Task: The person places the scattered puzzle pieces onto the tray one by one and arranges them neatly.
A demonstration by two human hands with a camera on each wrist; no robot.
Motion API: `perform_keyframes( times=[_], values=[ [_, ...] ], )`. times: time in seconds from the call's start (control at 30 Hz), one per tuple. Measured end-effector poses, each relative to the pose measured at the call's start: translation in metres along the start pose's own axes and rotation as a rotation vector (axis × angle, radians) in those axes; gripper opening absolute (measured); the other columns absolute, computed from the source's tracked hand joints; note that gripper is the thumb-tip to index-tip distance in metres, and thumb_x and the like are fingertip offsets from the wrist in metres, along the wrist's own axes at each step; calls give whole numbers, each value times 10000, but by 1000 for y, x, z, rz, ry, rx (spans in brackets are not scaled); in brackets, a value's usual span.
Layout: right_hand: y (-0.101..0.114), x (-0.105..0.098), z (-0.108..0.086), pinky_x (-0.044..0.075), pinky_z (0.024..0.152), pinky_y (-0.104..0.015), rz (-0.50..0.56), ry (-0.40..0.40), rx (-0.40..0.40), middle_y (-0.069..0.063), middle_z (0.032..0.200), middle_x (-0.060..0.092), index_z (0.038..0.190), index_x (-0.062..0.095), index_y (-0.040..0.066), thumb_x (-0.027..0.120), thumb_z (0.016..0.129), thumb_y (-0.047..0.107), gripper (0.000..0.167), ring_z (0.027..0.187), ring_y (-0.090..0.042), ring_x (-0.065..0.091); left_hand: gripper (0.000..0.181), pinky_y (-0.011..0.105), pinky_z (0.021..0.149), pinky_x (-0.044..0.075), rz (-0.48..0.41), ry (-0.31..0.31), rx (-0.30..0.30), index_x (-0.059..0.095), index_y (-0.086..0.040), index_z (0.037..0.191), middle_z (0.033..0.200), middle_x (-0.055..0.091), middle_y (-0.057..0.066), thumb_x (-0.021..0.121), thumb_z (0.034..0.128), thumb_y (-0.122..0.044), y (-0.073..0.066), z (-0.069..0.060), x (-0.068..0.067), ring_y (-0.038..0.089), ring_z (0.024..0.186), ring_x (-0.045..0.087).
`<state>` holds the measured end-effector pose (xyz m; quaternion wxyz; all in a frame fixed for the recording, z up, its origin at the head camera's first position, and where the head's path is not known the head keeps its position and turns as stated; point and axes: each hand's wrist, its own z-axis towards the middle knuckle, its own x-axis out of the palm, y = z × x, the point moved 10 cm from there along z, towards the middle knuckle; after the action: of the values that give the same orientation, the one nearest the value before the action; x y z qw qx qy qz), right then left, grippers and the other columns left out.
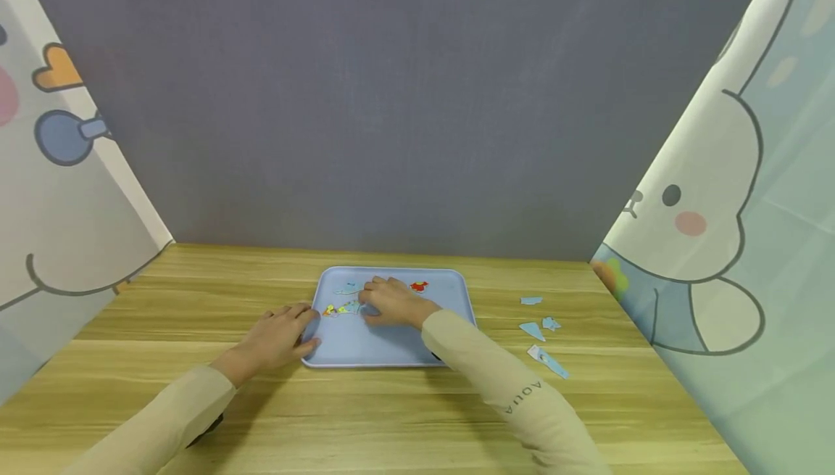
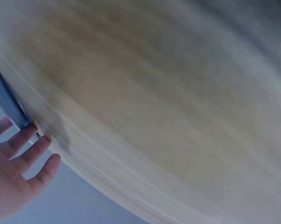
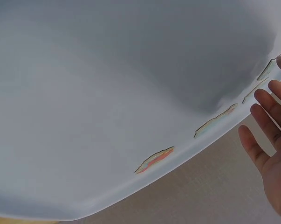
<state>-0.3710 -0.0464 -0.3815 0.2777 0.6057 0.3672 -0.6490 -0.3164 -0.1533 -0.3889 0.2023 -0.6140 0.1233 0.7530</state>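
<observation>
The left hand (image 1: 277,335), grip spread, touches the tray (image 1: 372,346) at its nine o'clock rim. The right hand (image 1: 395,302), grip loosely spread, is just beside cartoon pieces (image 1: 350,307) at the tray's ten o'clock; a red piece (image 1: 419,286) lies at one o'clock, blue pieces (image 1: 535,331) on the table (image 1: 365,417) toward three.

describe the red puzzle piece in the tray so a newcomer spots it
On the wooden table lies a blue tray. Inside, toward its far edge, just beyond the right hand, is the puzzle piece, mostly red, unlike the blue and yellow pieces to its left.
</observation>
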Motion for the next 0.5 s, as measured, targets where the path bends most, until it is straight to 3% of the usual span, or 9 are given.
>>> perform_keyframes(
  times=[0.27, 0.5],
  values=[
    [-9, -1, -20, 427, 981, -405, 13, -17, 11, 53, 1126, 606, 1080, 633, 182, 621, 848, 330, 275, 1061, -131, 518, 471, 598, 786, 455, -1, -2, 1, 555, -52, 1173, 1216, 548, 176, 608, 846, -387, 0, 0, 1, 393, 1093, 538],
    [-16, -3, -37, 453, 934, -385, 23, -26, 22, 62, 1064, 611, 1070, 630, 176, 626, 845, 326, 270, 1038, -123, 518, 470, 594, 786, 457, -1, -3, 6, 558, -54, 1175, 1219, 550, 180, 612, 844, -383, 0, 0, 0, 399, 1097, 534]
  ],
)
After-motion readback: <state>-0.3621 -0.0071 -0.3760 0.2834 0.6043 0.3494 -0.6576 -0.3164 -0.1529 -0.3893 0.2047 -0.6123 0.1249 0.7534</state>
